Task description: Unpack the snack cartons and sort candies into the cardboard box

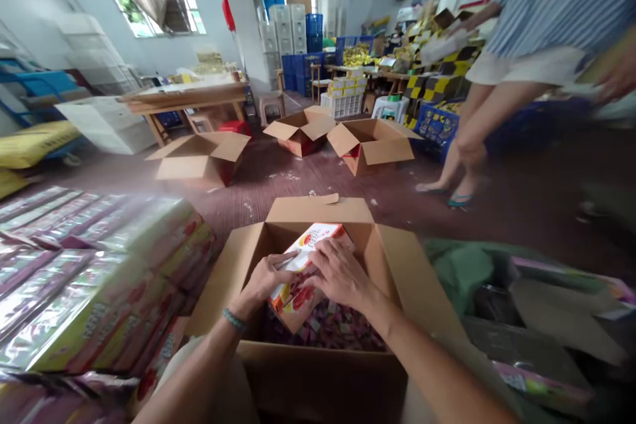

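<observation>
My left hand (263,278) and my right hand (342,276) both grip a white printed carton with red fruit pictures (298,278), held tilted inside an open cardboard box (318,211). The left hand holds its near side, and the right hand lies across its upper face. Below the carton, the box holds a heap of small, colourful wrapped sweets (322,330). A beaded bracelet (234,320) circles my left wrist. To the left of the box stand shrink-wrapped stacks of pink and green cartons (84,285).
A crumpled green bag and flattened packaging (527,324) lie to the right of the box. Several open cardboard boxes (301,130) stand on the maroon floor ahead. A person in a striped shirt (551,13) stands at the right. Tables, drawers and blue crates (298,73) line the room.
</observation>
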A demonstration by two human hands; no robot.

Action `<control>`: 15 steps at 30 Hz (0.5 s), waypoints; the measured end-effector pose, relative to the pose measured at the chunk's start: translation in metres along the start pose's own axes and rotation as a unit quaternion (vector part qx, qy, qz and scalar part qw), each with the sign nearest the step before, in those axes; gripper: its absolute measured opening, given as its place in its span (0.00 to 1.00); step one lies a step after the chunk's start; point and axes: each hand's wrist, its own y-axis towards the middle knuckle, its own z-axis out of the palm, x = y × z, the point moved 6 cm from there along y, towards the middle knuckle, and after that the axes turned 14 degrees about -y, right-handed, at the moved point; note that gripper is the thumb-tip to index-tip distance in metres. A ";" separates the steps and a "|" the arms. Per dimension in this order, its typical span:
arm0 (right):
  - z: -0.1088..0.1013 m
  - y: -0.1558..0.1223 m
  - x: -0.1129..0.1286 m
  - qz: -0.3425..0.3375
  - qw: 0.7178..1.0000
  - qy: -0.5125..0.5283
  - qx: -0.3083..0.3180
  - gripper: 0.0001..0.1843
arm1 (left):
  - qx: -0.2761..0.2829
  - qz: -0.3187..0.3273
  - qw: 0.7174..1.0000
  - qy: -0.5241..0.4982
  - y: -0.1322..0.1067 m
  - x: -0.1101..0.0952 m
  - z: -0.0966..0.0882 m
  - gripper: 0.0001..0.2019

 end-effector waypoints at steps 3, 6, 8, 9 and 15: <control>0.011 -0.007 0.004 -0.029 1.000 -0.009 -0.006 0.19 | 0.023 -0.058 0.994 -0.084 0.007 0.007 0.006 0.41; 0.012 -0.006 0.004 -0.051 0.999 0.004 -0.004 0.18 | 0.029 -0.074 0.987 -0.138 0.012 0.002 0.012 0.44; 0.014 -0.004 0.002 -0.056 0.998 0.018 0.026 0.18 | 0.023 -0.087 0.987 -0.136 0.013 0.002 0.010 0.46; 0.016 -0.003 0.002 -0.058 0.997 0.023 0.049 0.19 | 0.017 -0.094 0.986 -0.134 0.013 0.003 0.007 0.46; 0.028 -0.009 0.004 -0.077 0.986 0.066 0.133 0.18 | 0.007 -0.117 0.983 -0.145 0.009 0.022 -0.018 0.34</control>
